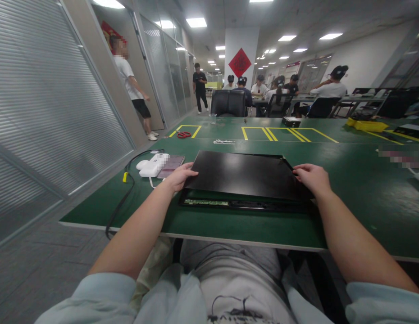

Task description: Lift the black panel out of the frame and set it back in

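Black flat rectangular panel (241, 173) at centre, near edge raised over a shallow black frame (263, 207) with a green circuit strip (206, 203) at its near left. Bare left hand (181, 177) pinches the panel's edge at nine o'clock, bare right hand (311, 176) at three. Red-handled scissors (184, 134) at eleven o'clock on the green table (351, 180).

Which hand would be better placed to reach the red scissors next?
Probably the left hand: the red scissors lie just beyond it, while the right hand is across the black panel. Both hands hold that panel, so the left would have to let go first.
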Tool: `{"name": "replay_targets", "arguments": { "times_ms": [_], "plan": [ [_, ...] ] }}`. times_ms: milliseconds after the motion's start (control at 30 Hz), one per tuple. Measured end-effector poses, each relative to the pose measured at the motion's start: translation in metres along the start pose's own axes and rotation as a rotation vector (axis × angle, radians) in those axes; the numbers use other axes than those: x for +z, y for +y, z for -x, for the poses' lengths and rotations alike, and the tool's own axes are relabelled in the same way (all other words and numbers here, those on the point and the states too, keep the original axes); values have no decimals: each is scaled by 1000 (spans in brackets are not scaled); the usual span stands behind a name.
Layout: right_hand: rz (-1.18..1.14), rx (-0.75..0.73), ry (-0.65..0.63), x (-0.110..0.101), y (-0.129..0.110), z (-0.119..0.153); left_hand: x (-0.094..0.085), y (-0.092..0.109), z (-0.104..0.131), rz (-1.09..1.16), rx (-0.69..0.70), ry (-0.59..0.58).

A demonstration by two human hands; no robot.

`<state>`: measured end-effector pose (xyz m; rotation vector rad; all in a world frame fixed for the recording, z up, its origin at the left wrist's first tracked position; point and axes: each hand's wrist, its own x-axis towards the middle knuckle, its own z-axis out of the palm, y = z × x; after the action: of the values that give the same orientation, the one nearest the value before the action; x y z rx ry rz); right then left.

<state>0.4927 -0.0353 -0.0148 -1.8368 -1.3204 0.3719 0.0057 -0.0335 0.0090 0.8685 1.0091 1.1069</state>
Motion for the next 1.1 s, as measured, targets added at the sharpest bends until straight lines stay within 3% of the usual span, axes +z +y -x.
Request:
{"name": "replay_targets", "arguments": {
  "times_ms": [300,467,1100],
  "plan": [
    [266,-25,108,-2,-20,12,1,0,1,-46,30,26],
    [372,-49,83,-1,-26,15,0,-1,0,-87,26,26],
    [470,-94,59,0,-30,19,4,-3,0,-49,46,-12]
  ]
}}
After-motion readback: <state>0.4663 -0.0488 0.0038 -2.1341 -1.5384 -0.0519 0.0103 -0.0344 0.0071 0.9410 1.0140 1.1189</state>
